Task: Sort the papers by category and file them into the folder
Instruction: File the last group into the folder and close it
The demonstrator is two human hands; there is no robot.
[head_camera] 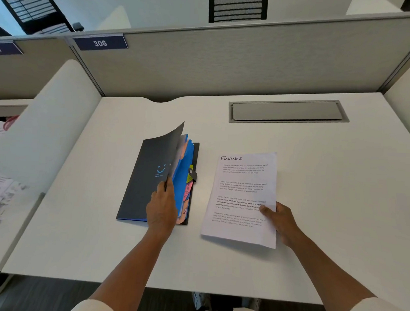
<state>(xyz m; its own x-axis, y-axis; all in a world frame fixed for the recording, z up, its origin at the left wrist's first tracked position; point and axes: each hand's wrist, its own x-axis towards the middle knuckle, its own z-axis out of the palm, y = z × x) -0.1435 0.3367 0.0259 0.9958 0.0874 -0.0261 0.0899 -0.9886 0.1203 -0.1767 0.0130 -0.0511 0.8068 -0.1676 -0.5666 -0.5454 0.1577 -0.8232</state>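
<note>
Your left hand (pixel 161 204) pinches the free edge of the dark grey card cover (pixel 150 174) of the expanding folder (pixel 182 178), thumb on top, lifting it so the cover curls up and away from you. Beneath it, blue dividers (pixel 183 161) fan out, with pink and orange handwritten tabs (pixel 187 197) just beyond your left fingertips; one reads "HR", another seems to begin "Adm". Your right hand (pixel 279 222) grips the near right edge of the white printed sheets (pixel 243 197) headed "FINANCE", thumb pressed on the top page, fingers curled underneath; the stack lies on the white desk (pixel 316 185), apart from the folder. Whether a finance tab exists cannot be read here. Risks, as judged: the cover may spring shut if your pinch slips; sheets may slide into the wrong pocket, since the dividers bunch closely; the one-edge grip may let loose pages fan or sag. A grey cable hatch (pixel 288 111) lies beyond your right hand.
</note>
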